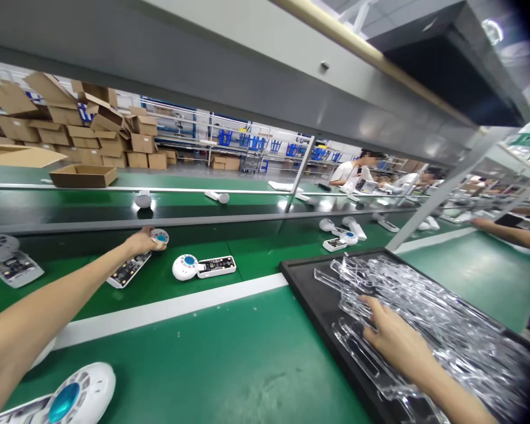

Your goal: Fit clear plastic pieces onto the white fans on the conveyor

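At the belt's far edge my left hand (142, 242) is closed on a white round-headed device (159, 237) with a blue centre. Its open handle, showing a circuit board, hangs below the hand. My right hand (395, 338) is over the black tray (309, 294), index finger and thumb apart, the fingertips at a clear plastic piece (351, 303). Its other fingers are mostly hidden. A similar white device (185, 267) with an exposed board lies right of my left hand. Nearer, at bottom left, sits another white device (88, 388), partly out of view.
Several clear pieces (424, 306) fill the tray. More white devices lie along the green belt (260, 253), one at far left (17, 268). A metal post (441, 188) rises behind the tray, under a grey overhead beam (247, 76). Another person's arm (507, 232) reaches in at right.
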`<state>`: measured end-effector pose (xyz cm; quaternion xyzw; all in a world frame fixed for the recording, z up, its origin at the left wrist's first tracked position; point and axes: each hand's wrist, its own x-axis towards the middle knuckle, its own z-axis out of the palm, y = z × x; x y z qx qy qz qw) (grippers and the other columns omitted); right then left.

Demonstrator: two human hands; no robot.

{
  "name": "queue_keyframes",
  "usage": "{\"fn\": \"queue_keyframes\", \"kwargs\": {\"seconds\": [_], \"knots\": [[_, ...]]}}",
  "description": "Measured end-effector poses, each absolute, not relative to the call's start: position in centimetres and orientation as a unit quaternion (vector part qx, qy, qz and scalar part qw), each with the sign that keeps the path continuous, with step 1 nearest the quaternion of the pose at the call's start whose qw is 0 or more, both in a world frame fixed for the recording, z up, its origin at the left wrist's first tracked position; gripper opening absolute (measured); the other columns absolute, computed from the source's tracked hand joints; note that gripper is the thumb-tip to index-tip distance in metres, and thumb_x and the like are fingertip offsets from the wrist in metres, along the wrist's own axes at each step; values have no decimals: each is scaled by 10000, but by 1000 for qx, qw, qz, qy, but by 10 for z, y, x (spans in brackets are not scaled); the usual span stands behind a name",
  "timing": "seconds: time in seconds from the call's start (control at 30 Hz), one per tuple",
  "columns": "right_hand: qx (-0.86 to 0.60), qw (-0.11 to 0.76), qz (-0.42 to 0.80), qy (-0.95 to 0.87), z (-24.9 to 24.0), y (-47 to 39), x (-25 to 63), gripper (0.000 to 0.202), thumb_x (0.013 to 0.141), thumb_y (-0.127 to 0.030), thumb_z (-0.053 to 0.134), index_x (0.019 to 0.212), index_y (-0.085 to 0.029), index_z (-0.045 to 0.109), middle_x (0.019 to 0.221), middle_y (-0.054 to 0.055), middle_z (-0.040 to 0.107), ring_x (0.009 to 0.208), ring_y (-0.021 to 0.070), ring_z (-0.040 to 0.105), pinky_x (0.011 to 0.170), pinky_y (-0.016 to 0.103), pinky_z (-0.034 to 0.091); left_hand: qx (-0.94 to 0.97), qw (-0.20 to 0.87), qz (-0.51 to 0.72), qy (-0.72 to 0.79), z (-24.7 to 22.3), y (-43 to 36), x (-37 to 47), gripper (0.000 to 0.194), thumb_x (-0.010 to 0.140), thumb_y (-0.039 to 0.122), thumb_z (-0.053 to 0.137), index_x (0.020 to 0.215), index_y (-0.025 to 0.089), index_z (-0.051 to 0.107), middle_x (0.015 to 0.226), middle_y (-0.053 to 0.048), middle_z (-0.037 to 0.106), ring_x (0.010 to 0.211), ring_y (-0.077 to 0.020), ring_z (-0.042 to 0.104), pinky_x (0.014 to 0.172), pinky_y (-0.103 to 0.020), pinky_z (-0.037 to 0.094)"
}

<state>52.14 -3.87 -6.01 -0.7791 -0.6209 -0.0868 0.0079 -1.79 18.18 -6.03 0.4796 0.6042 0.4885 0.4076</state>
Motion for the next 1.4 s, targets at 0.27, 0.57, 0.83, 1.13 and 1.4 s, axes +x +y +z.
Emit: {"fn": "queue_keyframes", "kwargs": {"seconds": [0.27,0.57,0.83,1.13,1.4], "knots": [[-688,107,97,-712,-48,-33,384,361,768,-190,539,1121,-267,526,871,17,697,788,218,679,691,299,469,450,467,558,518,12,131,6,457,574,347,831,892,134,581,699,10,608,609,-136,542,622,-284,470],[-549,164,8,-820,-46,-48,306,352,911,-72,333,1081,-166,627,1066,109,708,937,222,681,750,325,518,373,631,513,447,-2,66,69,560,548,417,830,972,187,546,846,-58,646,676,-222,652,543,-333,534],[-603,184,-41,-775,-16,-42,265,474,929,-117,332,1389,-96,443,960,137,677,867,252,649,693,345,527,356,608,574,418,-3,36,101,617,591,459,815,1092,217,547,974,-35,633,780,-177,628,676,-287,497],[-654,224,-11,-723,-25,-21,211,534,943,-294,477,1407,-37,415,1070,204,596,992,321,582,819,458,530,359,563,628,398,-1,20,121,592,649,454,792,1130,230,528,960,-12,598,844,-145,554,685,-241,430],[-614,285,149,-721,-34,-23,232,621,959,-300,396,1527,-219,159,1103,115,599,903,255,639,740,403,540,358,581,644,346,5,24,115,562,596,443,825,1049,214,585,949,-13,614,780,-134,558,648,-233,436]]}}
